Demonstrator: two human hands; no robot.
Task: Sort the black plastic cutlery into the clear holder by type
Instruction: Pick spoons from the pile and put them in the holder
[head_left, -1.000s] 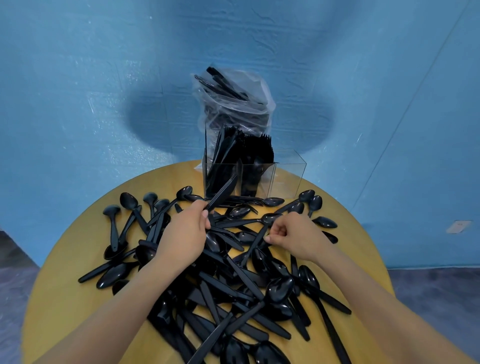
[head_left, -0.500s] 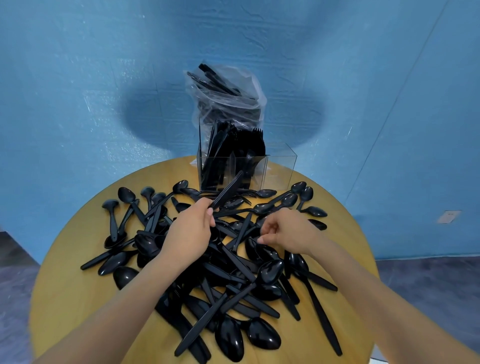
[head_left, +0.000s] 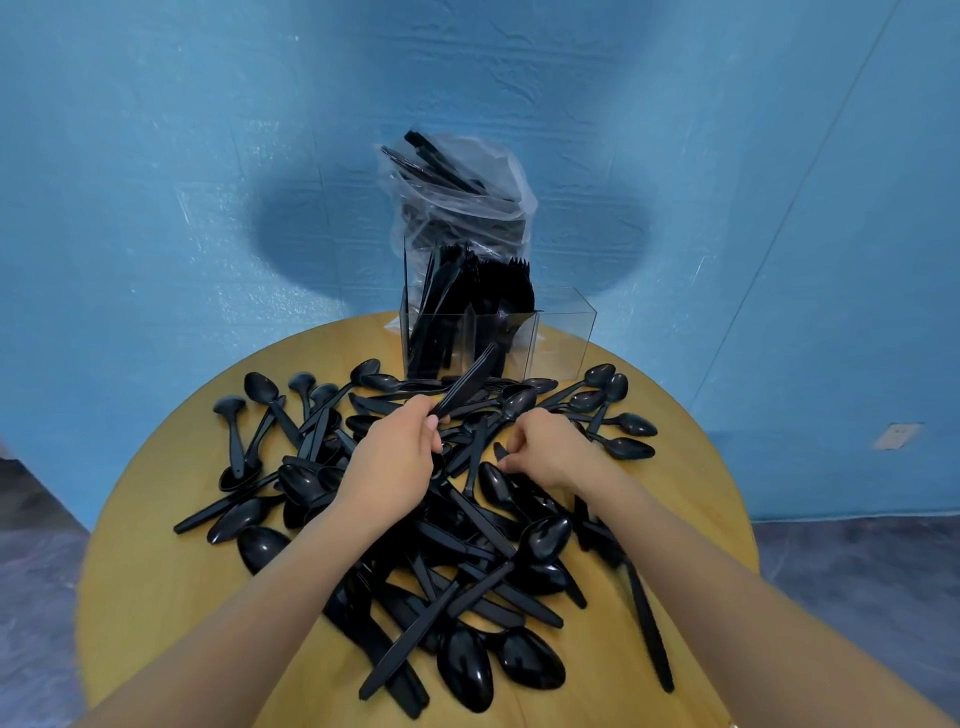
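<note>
A heap of black plastic spoons and knives (head_left: 467, 540) covers the round wooden table (head_left: 156, 582). At the far edge stands the clear holder (head_left: 563, 332); its left and middle compartments hold upright black cutlery, and its right compartment looks empty. My left hand (head_left: 395, 462) grips a bundle of black knives (head_left: 467, 384) that points up toward the holder. My right hand (head_left: 545, 447) is curled over the pile, fingertips pinching a black piece (head_left: 501, 452) whose type I cannot make out.
A clear plastic bag (head_left: 457, 208) with more black cutlery stands behind the holder against the blue wall. Spoons spread toward the table's left (head_left: 260, 410) and right (head_left: 618, 415) edges. Grey floor surrounds the table.
My right hand has shifted slightly left over the pile and pinches a piece there. My left hand still holds the knives at about the same place.
</note>
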